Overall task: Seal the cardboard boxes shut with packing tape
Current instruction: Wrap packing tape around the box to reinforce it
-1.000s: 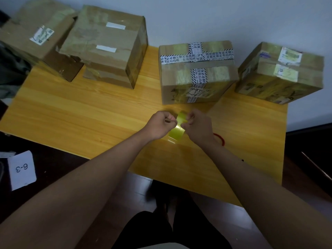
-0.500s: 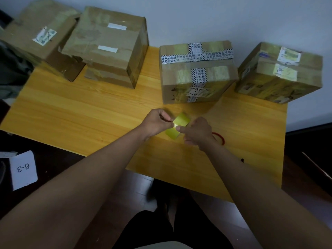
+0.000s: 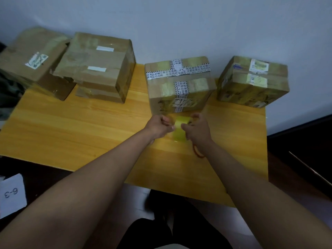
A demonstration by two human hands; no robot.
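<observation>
A roll of yellowish clear packing tape (image 3: 179,129) is held between both hands above the wooden table (image 3: 89,126). My left hand (image 3: 159,125) pinches the tape's left edge with curled fingers. My right hand (image 3: 196,129) grips the roll from the right, fingers curled round it. Directly behind the hands stands a cardboard box (image 3: 179,85) with printed black-and-white tape across its top and front. Another taped box (image 3: 251,81) with labels sits at the far right.
Two larger brown boxes (image 3: 97,67) (image 3: 34,60) stand at the back left, the far-left one hanging over the table edge. A red band (image 3: 197,153) lies under my right wrist. A white card marked 6-3 (image 3: 11,194) lies on the dark floor at left.
Both hands with the tape have shifted forward, closer to the middle box. My head has tilted, so the boxes sit lower in view.
</observation>
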